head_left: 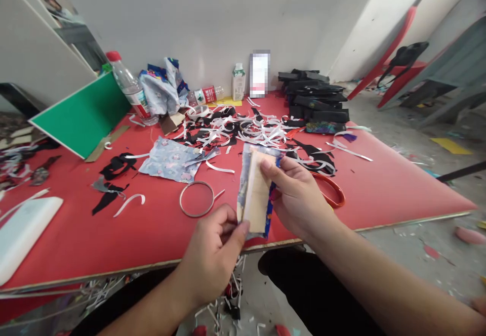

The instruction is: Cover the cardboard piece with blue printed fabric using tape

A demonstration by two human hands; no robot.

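Both hands hold one small flat piece over the near edge of the red table (398, 184): a beige cardboard rectangle (257, 194) wrapped in blue patterned fabric that shows around its edges. My left hand (212, 250) pinches its lower end between thumb and fingers. My right hand (299, 199) grips its right side, with the thumb pressed on the top corner. Orange-handled scissors (334, 192) lie on the table just behind my right hand. A clear tape ring (196, 199) lies left of the piece.
White paper strips and black scraps (246, 131) litter the table's middle. A light patterned cloth (170, 160), a green board (85, 116), bottles (131, 88), a carton (238, 82) and a stack of black items (315, 98) stand behind. A white slab (23, 232) lies at left.
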